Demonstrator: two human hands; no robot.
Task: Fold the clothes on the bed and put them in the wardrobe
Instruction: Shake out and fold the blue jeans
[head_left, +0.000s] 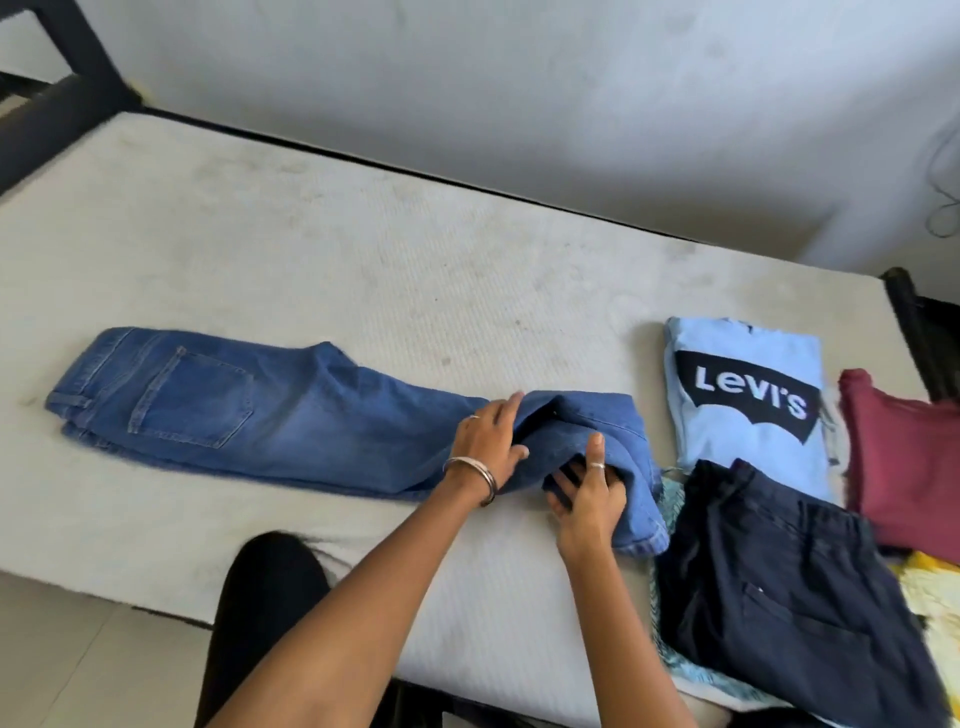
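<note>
Nearest the camera are the person's two bare forearms, reaching out over the near edge of the bed (260, 249). The right hand (589, 493) has its thumb on top of the blue jeans (260, 410) at the hem end and its fingers tucked under the turned-over cloth, pinching it. The left hand (488, 441), with a bangle at the wrist, lies with straight fingers pressing the denim flat just beside the fold. The jeans lie lengthwise on the mattress, legs stacked, waistband and back pocket far to the left, hem end lifted and doubling back. To the right lie dark navy trousers (789, 587) over a patterned teal cloth (670, 649), then a folded light-blue T-shirt (748, 395) and a maroon garment (904, 457), with a yellow piece (935, 597) at the frame's edge. The risk, as I judge it, is that the stacked legs slide apart as the hem comes over, because only one corner is pinched, giving a skewed fold; the hem may also snag the trousers, which it nearly touches. Count: one pair of jeans, one pair of trousers, one T-shirt, one maroon garment, two partly hidden pieces. No wardrobe is in view.
</note>
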